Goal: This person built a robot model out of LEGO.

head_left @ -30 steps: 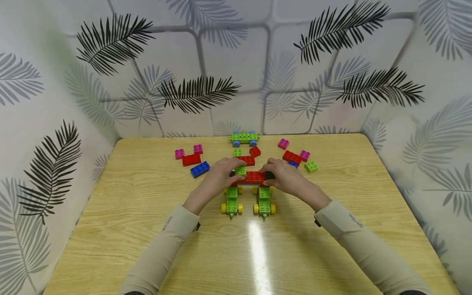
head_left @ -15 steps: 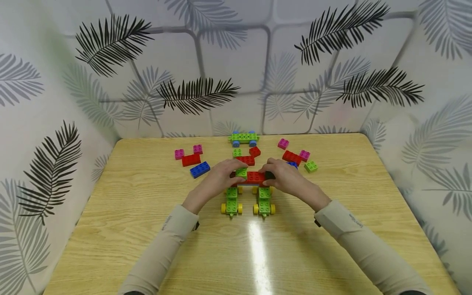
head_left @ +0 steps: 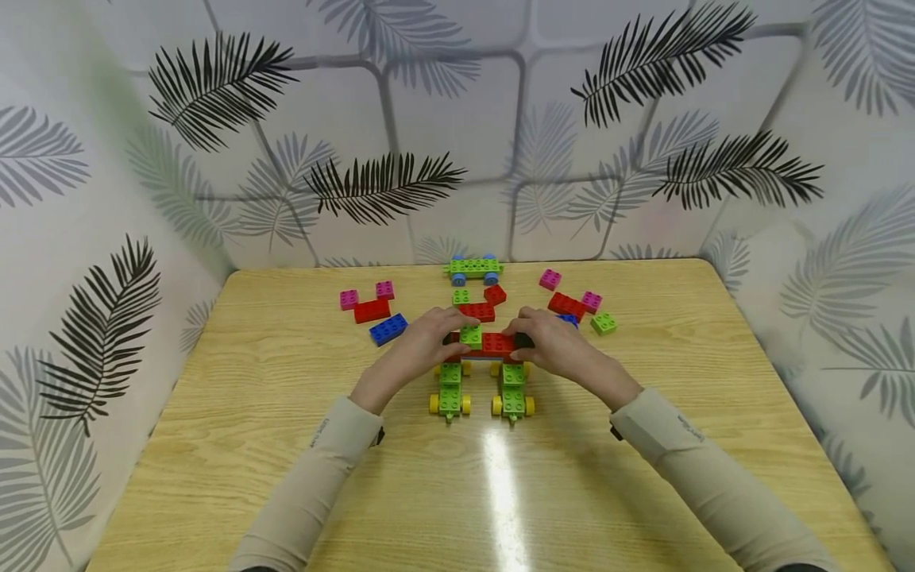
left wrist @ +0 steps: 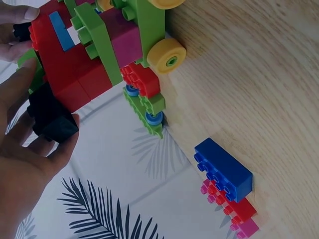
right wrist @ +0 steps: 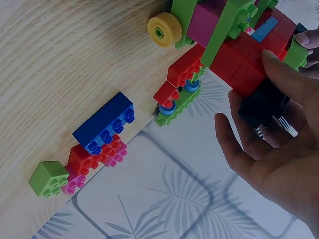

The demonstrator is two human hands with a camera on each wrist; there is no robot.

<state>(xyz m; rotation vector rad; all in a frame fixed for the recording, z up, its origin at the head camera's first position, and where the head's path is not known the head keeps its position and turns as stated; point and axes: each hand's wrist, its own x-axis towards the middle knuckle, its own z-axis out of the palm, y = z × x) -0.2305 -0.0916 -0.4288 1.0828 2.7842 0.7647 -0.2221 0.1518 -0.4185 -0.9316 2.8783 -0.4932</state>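
Observation:
A built structure of toy blocks stands mid-table: a row of red blocks [head_left: 498, 343] bridges two green wheeled bases, the left base [head_left: 450, 397] and the right base [head_left: 512, 397], both with yellow wheels. My left hand [head_left: 426, 340] pinches a green block [head_left: 470, 337] on top of the red row between thumb and index finger. Its other fingers lie around a black block [left wrist: 52, 117] at the left end. My right hand [head_left: 556, 343] grips another black block [right wrist: 261, 104] at the right end, its thumb against the red. Purple blocks [right wrist: 205, 24] show under the bridge.
Behind the structure are a red block [head_left: 477, 311] and a green base with blue wheels [head_left: 475, 268]. Pink, red and blue blocks [head_left: 388, 329] lie to the left; more, with a green block [head_left: 604, 323], lie to the right. A leaf-patterned wall [head_left: 457, 214] rises behind the table.
The green block in my left fingers has slid slightly right along the red row, showing more of its studs. My right hand has stayed in place.

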